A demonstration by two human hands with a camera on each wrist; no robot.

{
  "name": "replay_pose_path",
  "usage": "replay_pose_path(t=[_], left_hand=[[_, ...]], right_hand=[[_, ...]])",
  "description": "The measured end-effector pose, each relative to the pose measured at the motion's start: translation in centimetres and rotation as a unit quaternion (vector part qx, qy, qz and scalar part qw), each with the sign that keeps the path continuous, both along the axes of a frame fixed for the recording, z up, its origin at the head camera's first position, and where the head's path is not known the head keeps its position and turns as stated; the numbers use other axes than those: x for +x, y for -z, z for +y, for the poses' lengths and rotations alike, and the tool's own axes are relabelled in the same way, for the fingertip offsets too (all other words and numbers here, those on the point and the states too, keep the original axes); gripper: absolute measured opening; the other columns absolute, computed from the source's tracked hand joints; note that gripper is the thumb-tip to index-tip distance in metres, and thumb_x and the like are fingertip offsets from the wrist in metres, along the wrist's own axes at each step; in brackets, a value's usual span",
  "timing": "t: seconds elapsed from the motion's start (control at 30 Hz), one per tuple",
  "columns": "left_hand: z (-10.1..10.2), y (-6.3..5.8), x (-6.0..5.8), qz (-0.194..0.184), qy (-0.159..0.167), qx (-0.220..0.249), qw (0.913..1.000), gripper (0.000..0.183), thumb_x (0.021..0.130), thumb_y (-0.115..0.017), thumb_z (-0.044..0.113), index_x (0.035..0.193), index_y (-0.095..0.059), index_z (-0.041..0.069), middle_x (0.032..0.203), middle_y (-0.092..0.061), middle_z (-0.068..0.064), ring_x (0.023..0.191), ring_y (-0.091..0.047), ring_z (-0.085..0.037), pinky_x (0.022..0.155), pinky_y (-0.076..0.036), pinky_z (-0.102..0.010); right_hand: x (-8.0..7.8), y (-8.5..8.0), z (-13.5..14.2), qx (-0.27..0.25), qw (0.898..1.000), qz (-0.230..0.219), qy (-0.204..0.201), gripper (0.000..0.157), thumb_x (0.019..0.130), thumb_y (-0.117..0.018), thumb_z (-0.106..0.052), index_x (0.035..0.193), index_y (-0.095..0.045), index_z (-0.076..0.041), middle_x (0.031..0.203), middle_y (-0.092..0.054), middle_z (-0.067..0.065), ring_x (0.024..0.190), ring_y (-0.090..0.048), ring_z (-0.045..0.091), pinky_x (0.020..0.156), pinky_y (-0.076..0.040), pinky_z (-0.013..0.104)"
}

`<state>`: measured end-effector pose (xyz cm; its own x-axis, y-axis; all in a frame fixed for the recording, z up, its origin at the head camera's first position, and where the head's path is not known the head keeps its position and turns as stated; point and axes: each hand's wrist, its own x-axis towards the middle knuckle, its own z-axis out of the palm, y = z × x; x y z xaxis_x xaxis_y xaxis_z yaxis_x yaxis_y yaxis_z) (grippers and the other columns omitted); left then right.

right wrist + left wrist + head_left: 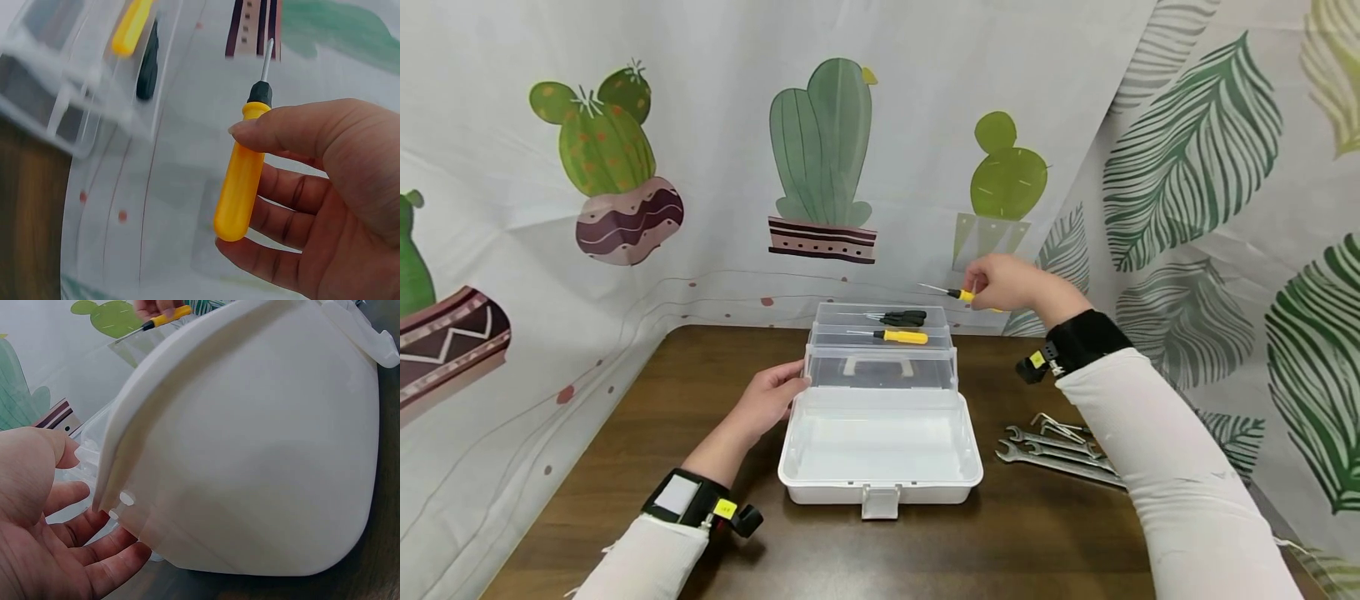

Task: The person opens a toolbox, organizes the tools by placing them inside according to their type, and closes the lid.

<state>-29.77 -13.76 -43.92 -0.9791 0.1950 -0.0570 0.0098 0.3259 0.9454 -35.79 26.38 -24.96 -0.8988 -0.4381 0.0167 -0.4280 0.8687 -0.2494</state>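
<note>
A white toolbox stands open on the table, its clear stepped trays raised at the back. My left hand holds the toolbox's left side by the hinge; in the left wrist view, its thumb and fingers bend around the clear tray edge. Up and to the right of the trays, my right hand pinches a yellow-handled screwdriver, its shaft pointing left. Another yellow screwdriver lies in a tray, with black-handled tools in the tray behind it.
To the right of the toolbox, several open-end wrenches and hex keys lie on the brown wooden table, partly under the right forearm. A cloth printed with cacti and leaves hangs close behind the table.
</note>
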Motion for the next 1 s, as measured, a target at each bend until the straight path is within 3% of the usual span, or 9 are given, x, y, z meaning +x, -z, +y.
replay_pose_path(t=[0.5, 0.83, 1.0], left_hand=[[0.1, 0.0, 0.0, -0.001, -0.001, -0.001, 1.0000, 0.052, 0.107, -0.053, 0.035, 0.156, -0.047, 0.018, 0.153, -0.055, -0.014, 0.131, -0.061, -0.032, 0.103, -0.055, -0.052], [0.3, -0.3, 0.2, -0.003, 0.001, 0.003, 1.0000, 0.051, 0.107, -0.053, 0.034, 0.155, -0.048, 0.018, 0.152, -0.056, -0.014, 0.130, -0.061, -0.032, 0.103, -0.055, -0.052], [0.1, -0.4, 0.3, -0.005, 0.002, -0.002, 1.0000, 0.051, 0.107, -0.053, 0.034, 0.156, -0.047, 0.018, 0.153, -0.055, -0.015, 0.130, -0.061, -0.032, 0.101, -0.057, -0.050]], right_hand=[[-0.7, 2.8, -7.6, -0.006, 0.997, -0.035, -0.063, 0.022, 0.087, -0.067, -0.008, 0.109, -0.071, -0.010, 0.100, -0.066, 0.008, 0.089, -0.055, 0.023, 0.080, -0.049, 0.037], [-1.6, 5.4, -10.5, 0.005, 0.994, -0.062, -0.088, 0.017, 0.086, -0.068, -0.004, 0.102, -0.068, -0.008, 0.075, -0.048, -0.001, 0.074, -0.044, 0.017, 0.077, -0.041, 0.031], [-1.8, 6.1, -11.0, 0.009, 0.995, -0.064, -0.077, 0.024, 0.086, -0.066, -0.004, 0.110, -0.071, -0.009, 0.087, -0.060, 0.001, 0.079, -0.049, 0.017, 0.080, -0.047, 0.031]])
